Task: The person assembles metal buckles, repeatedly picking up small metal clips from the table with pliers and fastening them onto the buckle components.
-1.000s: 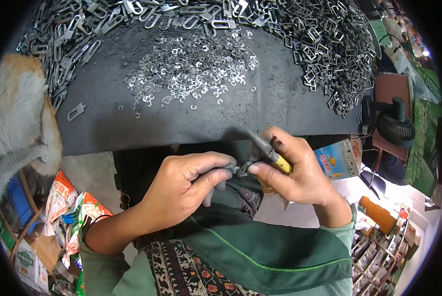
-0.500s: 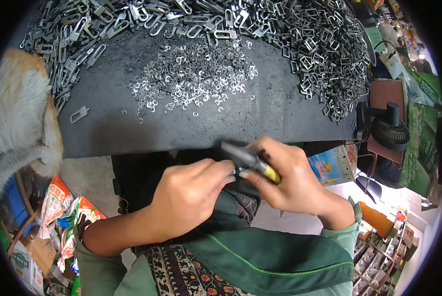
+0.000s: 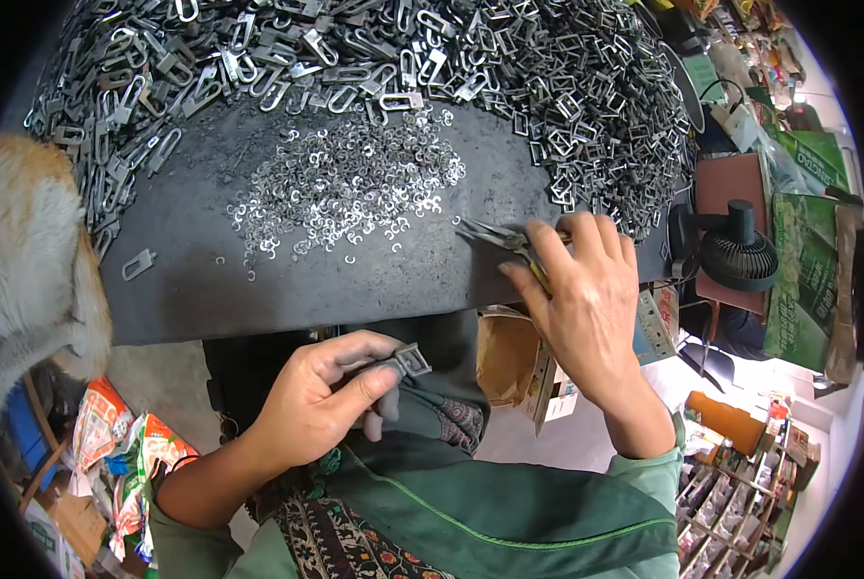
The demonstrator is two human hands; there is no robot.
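Observation:
My left hand (image 3: 330,391) is closed above my lap, just off the table's near edge. Between its thumb and fingers it pinches a grey metal buckle piece (image 3: 413,361) with a rectangular opening; the hidden end lies under the fingers. Over the table's front right, my right hand (image 3: 586,280) grips pliers (image 3: 497,235) with yellow handles. Their jaws point left toward a heap of small C-shaped metal rings (image 3: 355,183), near a single ring at its right edge. Whether the jaws touch that ring I cannot tell.
Long metal clasps (image 3: 128,96) pile along the back and left of the dark table (image 3: 384,285). Rectangular metal frames (image 3: 586,106) heap up at the right. An orange-and-white furry animal (image 3: 31,251) sits at the left edge. A small black fan (image 3: 738,253) stands at the right.
My hands have come apart. The right hand carried the pliers up and right over the table; the left moved slightly down and left, the buckle piece showing in its fingers.

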